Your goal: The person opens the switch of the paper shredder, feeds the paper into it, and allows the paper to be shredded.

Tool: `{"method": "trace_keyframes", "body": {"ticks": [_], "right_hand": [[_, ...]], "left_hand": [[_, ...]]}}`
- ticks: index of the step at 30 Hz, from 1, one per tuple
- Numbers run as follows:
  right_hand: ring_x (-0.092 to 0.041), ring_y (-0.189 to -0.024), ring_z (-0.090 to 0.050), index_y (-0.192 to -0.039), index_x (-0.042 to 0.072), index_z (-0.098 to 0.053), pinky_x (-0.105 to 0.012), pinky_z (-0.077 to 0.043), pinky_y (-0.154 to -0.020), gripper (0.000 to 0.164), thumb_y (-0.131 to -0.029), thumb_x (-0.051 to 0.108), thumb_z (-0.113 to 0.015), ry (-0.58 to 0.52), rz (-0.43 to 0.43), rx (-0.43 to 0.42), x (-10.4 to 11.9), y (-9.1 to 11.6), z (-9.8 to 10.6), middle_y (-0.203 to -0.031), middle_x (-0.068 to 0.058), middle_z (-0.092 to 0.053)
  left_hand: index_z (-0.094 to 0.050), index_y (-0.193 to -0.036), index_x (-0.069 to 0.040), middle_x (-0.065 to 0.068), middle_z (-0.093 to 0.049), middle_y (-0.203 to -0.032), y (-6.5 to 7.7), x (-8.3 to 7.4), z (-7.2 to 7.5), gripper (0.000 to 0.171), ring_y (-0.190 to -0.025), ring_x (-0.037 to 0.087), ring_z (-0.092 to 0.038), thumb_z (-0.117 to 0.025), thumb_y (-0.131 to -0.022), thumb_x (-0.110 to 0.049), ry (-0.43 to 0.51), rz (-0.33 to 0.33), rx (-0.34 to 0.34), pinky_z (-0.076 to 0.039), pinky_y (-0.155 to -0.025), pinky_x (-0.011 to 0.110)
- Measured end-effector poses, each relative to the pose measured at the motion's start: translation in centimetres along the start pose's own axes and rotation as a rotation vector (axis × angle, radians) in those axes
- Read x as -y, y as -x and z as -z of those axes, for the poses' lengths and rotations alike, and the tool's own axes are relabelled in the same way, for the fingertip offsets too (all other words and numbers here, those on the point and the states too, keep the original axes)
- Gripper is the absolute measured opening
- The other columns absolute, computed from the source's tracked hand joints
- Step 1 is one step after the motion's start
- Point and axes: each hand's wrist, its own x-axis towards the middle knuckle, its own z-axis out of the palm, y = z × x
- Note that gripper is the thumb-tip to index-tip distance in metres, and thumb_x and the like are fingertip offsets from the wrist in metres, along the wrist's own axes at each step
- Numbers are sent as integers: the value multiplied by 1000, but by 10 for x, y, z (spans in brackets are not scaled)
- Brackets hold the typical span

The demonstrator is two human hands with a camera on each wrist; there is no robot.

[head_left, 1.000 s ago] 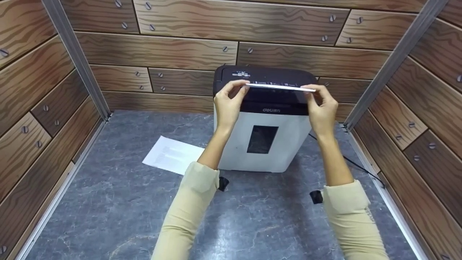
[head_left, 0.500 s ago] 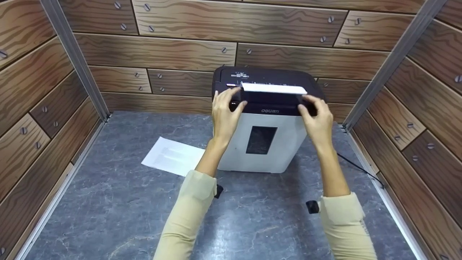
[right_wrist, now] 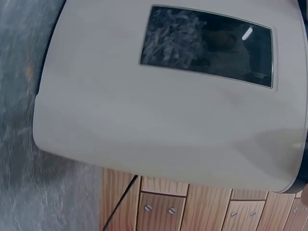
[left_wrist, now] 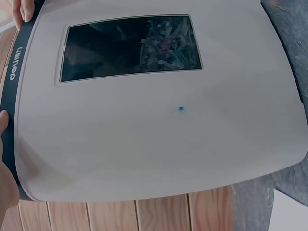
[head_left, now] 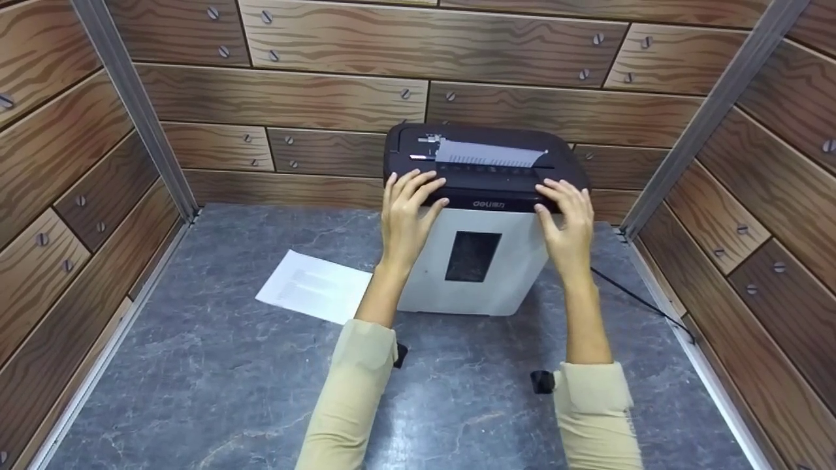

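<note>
A paper shredder point(head_left: 516, 261) with a white body and dark top stands upright at the back. From the slot in its top rises a sheet of paper point(head_left: 493, 153) with rows of printing, leaning back over the lid. My left hand point(head_left: 408, 219) rests on the left front edge of the dark top, fingers loosely bent. On the right front corner lies my right hand point(head_left: 568, 219), likewise relaxed; neither touches the sheet. In the left wrist view, shredded scraps show behind the dark window point(left_wrist: 132, 48).
Another printed sheet point(head_left: 313, 287) lies on the grey marbled floor, left of the shredder. A black cord point(head_left: 640, 300) runs along the floor at the right. Wood-patterned walls point(head_left: 326, 98) enclose the back and sides.
Both hands held the paper's ends over the shredder; they let go and came down onto the front of its top. The paper now stands in the slot, showing its printed face.
</note>
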Motion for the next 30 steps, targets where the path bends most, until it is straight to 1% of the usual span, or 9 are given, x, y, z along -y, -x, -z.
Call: {"method": "trace_keyframes", "body": {"ticks": [6,9,13,19,23,30], "right_hand": [[-25,-118,-45,-106,3,-67,-39,-12,-109,24,-82,1,-66,5,-21,6,0,0,-1,-115,-9,-61],[-24,-118,-45,-106,3,-67,-42,-13,-109,24,-82,0,-67,12,-19,8,1,0,-1,-115,-8,-61],[-24,-117,-45,-106,3,-67,-43,-13,-109,24,-82,0,-66,21,-7,6,0,1,0,-115,-8,-61],[-25,-117,-46,-106,2,-67,-42,-12,-109,24,-82,0,-66,13,-8,2,0,2,0,-115,-8,-61],[-25,-117,-46,-105,2,-67,-39,-11,-109,24,-82,0,-66,-4,-19,-1,1,2,0,-115,-8,-61],[-24,-117,-46,-106,2,-67,-44,-12,-108,24,-82,0,-66,-4,-11,-2,1,1,0,-115,-8,-61]], "left_hand": [[-69,-106,-12,1,-63,-112,0,0,1,28,-115,19,-47,-69,-81,-26,10,10,-2,-18,-109,36],[-69,-106,-12,1,-63,-112,0,-1,1,29,-115,18,-47,-69,-81,-26,15,16,0,-17,-109,35],[-69,-106,-12,1,-62,-112,1,-1,0,29,-115,19,-47,-69,-81,-26,18,17,3,-18,-109,35],[-70,-105,-12,1,-63,-112,1,-2,0,28,-115,18,-47,-70,-81,-25,16,24,3,-18,-109,35],[-70,-105,-11,1,-63,-112,2,-1,0,28,-115,18,-47,-70,-81,-25,19,25,2,-18,-108,35],[-70,-105,-11,1,-63,-111,1,-1,-1,28,-115,18,-47,-70,-81,-25,33,16,-8,-18,-108,36]]}}
